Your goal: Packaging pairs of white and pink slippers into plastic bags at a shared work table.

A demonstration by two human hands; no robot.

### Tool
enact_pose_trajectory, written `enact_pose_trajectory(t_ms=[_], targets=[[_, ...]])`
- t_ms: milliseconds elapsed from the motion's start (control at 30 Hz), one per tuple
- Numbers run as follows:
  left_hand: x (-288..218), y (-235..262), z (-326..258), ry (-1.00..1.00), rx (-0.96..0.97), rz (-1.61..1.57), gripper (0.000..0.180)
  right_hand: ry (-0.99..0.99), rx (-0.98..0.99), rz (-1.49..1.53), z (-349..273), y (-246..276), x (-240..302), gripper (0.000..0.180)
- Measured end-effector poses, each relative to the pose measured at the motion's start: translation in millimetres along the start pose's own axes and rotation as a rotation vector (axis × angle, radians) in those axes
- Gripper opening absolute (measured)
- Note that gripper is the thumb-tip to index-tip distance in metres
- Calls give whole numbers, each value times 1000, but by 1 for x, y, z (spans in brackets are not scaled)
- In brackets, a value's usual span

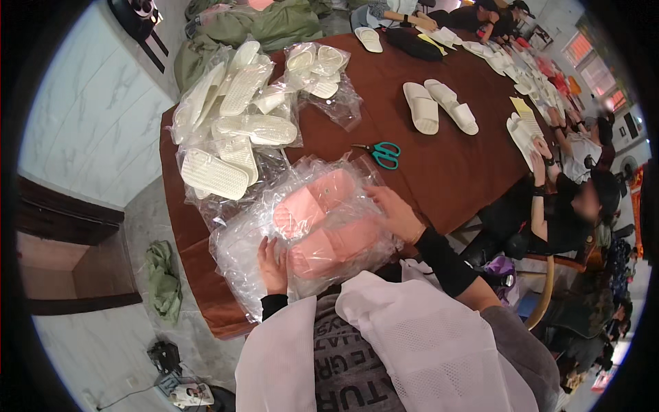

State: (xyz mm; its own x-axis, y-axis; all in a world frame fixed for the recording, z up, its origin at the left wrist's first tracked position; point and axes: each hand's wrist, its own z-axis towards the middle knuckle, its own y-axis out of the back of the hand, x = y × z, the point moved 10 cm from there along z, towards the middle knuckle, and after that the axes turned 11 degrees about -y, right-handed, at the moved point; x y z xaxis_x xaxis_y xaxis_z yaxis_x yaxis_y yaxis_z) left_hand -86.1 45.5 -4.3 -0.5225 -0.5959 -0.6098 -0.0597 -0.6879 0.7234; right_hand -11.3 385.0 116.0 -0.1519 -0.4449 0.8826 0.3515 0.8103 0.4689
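A pair of pink slippers [312, 209] lies in clear plastic at the near edge of the table, on top of a heap of clear plastic bags [240, 240]. My left hand [273, 266] is at the left side of the pink pair, fingers apart and upright against the plastic. At the right side, my right hand [397, 214] rests with its fingers stretched along the plastic over the slippers. Neither hand visibly grips anything. Just beyond the pink pair lie teal-handled scissors [386, 155], their dark blades pointing left.
Bagged white slippers [240, 89] are piled at the table's left. An unbagged white pair [439, 108] lies on the brown tablecloth [371, 89]. Co-workers [549, 199] sit along the right and far sides, handling slippers. A wooden chair [542, 295] stands at the right.
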Motion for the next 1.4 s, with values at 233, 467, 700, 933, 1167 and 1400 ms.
enact_pose_trajectory(t_ms=[233,467,700,933,1167,1400], targets=[[-31,-5,4,-88,101,150,49,-337,-74,-419,12,43,-134,42],[-17,-15,0,-67,97,113,51,-78,-195,-164,19,56,-24,14],[-19,-23,6,-72,120,162,50,-347,510,-305,13,-46,-113,19],[-22,-23,3,-96,108,185,46,-695,724,353,5,-59,-142,18],[-16,-28,-2,-21,79,214,48,-494,991,275,8,-68,-108,28],[-9,-36,-6,8,139,216,48,-373,862,56,10,-99,-127,32]])
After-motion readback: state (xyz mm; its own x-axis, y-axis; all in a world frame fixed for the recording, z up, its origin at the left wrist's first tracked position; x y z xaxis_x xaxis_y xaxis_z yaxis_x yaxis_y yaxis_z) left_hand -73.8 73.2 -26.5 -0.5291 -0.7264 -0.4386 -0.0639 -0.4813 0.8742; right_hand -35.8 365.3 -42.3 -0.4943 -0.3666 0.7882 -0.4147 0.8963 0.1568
